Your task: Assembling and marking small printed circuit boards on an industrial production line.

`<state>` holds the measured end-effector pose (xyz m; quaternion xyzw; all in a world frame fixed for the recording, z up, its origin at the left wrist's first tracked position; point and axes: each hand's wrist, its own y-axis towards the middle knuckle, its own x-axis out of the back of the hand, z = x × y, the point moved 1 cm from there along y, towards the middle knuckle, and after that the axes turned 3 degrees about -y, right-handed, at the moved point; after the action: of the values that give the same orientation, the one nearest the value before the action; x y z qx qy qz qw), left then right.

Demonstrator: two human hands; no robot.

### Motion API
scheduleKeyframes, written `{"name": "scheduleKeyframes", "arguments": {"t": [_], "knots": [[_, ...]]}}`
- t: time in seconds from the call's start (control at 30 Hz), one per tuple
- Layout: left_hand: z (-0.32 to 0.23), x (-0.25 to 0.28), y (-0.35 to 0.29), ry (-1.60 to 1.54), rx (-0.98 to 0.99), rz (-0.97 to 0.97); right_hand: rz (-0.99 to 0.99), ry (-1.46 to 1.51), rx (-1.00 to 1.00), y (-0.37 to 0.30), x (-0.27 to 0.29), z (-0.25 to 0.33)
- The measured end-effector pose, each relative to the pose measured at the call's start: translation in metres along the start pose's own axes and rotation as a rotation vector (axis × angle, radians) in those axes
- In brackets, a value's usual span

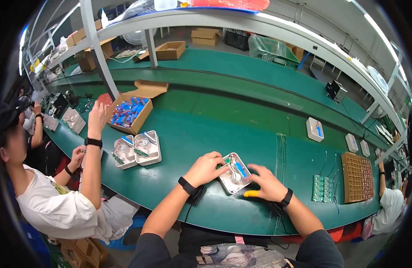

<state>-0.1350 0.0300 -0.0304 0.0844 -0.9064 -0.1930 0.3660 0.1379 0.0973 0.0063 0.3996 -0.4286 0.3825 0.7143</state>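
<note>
Head view: nearest, at the bottom centre of the frame, the person's 2 forearms reach up over a green counter (255,219), a black band on each wrist. Just right of the frame's centre, a white housing (227,182) sits on it, tilted in outline, with a blue cylinder (240,169) and thin wires inside. The left hand (206,169) has a narrow grip, thumb and fingers bent over the housing's left edge, holding it. The right hand (268,183) is wide and blurred beside the right edge, 1 digit wearing a yellow cover (250,193); I cannot tell whether it touches.

Left of centre, 2 more white housings (153,156) stand side by side. Towards the lower right lie green boards (322,188), then a brown gridded tray (351,178). At the left, a co-worker in a white shirt (58,205) raises a hand (97,118) beside a carton of blue cylinders (143,118). Farther, at the upper right, another housing (311,129) contains something blue. Farthest, at the top, open cartons (205,36) show beyond a metal frame (192,30).
</note>
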Motion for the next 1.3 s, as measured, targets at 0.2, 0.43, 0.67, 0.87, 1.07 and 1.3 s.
{"name": "scheduleKeyframes", "arguments": {"t": [0.2, 0.43, 0.67, 0.87, 1.07, 1.3], "knots": [[0.005, 0.065, -0.029, 0.409, 0.254, -0.394, 0.072, -0.006, -0.065, -0.023, -0.021, -0.023], [0.043, 0.079, -0.13, 0.919, 0.581, -0.426, -0.202, -0.045, -0.218, 0.008, -0.001, -0.083], [0.012, 0.051, -0.139, 0.589, 0.387, -0.231, -0.276, -0.271, -0.458, 0.052, 0.015, -0.241], [-0.005, 0.035, -0.126, 0.391, 0.079, -0.115, -0.333, -0.328, -0.767, 0.056, 0.027, -0.301], [-0.005, 0.017, -0.096, 0.301, -0.084, 0.029, -0.286, 0.167, -0.223, 0.079, -0.018, -0.084], [-0.011, 0.006, -0.064, 0.233, -0.073, 0.055, -0.332, 0.395, -0.213, 0.075, -0.075, -0.041]]}}
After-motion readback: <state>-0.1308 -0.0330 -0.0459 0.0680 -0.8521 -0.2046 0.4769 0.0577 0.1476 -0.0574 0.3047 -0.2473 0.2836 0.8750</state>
